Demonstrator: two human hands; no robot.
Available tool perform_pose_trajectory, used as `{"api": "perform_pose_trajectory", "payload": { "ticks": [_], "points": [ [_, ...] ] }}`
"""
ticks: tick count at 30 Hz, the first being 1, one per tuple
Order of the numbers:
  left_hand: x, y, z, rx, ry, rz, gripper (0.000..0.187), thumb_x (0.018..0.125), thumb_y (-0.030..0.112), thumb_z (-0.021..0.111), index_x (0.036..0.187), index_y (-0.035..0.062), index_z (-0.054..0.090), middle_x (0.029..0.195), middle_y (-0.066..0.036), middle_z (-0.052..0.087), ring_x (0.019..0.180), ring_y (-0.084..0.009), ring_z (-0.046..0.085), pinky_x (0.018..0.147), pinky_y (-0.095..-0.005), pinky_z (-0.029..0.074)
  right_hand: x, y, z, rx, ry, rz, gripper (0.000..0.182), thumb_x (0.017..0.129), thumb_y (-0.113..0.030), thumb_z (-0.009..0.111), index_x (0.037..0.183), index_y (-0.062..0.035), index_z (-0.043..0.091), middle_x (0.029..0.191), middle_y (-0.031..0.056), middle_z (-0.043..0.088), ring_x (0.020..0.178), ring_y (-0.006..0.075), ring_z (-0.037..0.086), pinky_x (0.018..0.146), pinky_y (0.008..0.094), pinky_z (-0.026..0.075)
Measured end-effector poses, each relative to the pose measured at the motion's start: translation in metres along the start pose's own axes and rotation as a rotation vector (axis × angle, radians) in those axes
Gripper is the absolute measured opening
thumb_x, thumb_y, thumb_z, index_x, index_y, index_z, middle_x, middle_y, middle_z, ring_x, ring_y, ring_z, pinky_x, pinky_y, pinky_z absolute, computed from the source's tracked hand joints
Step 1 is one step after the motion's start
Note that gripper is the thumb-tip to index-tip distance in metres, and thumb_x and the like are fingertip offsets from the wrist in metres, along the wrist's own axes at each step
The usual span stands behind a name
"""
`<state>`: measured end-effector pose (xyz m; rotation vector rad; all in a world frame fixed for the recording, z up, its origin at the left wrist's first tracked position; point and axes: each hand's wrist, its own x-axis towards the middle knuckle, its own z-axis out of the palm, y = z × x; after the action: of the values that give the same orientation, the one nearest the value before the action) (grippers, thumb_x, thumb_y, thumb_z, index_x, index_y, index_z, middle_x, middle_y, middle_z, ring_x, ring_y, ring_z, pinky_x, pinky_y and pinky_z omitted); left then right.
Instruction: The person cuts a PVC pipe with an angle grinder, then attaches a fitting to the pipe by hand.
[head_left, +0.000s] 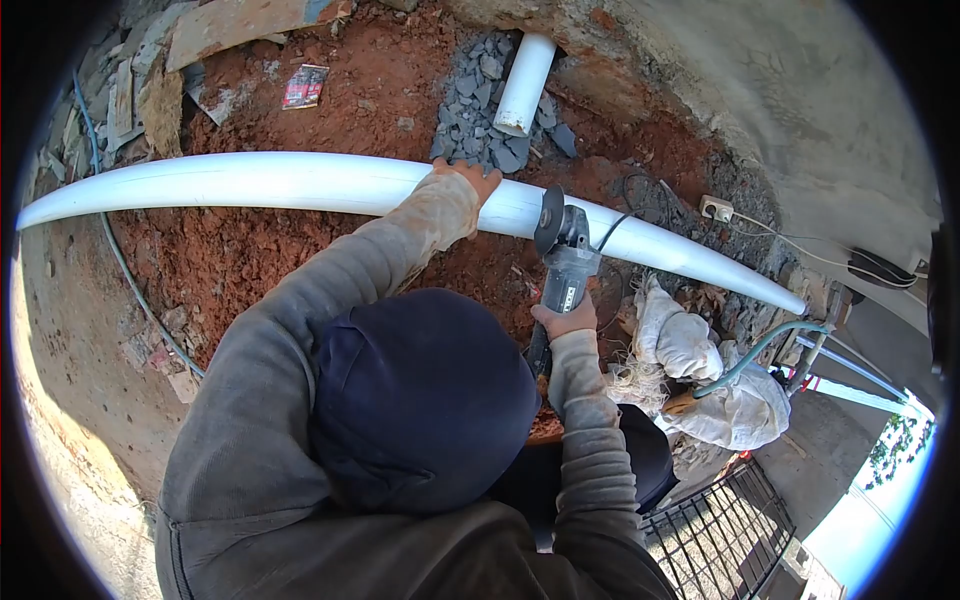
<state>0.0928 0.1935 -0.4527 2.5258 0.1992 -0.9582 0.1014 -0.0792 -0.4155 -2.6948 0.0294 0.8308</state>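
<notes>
A long white pipe (300,182) crosses the view above red soil. My left hand (468,186) rests over its top with the fingers curled onto the far side. An angle grinder (570,262) is in my right hand (568,318), which is wrapped around its body. The grinder's dark disc (549,220) stands upright, just right of my left hand and in front of the pipe; whether it touches the pipe cannot be told. A shorter white pipe (524,88) comes out of the wall base above grey rubble.
A head in a dark blue cap (425,400) covers the lower middle. White sacks (735,400), a green hose (760,352) and a metal grille (725,525) lie right. A socket (716,209) with cords sits near the concrete wall (840,120). Boards (235,30) are upper left.
</notes>
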Motion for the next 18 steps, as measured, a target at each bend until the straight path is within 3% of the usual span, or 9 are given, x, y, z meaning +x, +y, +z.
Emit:
{"api": "perform_pose_trajectory", "payload": {
  "ticks": [18],
  "points": [
    [0.008,-0.004,-0.004,-0.021,-0.048,-0.003,0.093,0.056,0.034,0.081,0.134,0.0166,0.033,0.126,-0.01,0.048,0.118,-0.03,0.045,0.094,-0.0521,0.036,0.004,0.006,0.006,0.066,-0.011,-0.017,0.076,0.049,-0.031,0.079,0.112,0.0013,0.051,0.098,0.0153,0.063,0.089,0.0268,0.063,0.082,0.0338,0.049]
  ]
}}
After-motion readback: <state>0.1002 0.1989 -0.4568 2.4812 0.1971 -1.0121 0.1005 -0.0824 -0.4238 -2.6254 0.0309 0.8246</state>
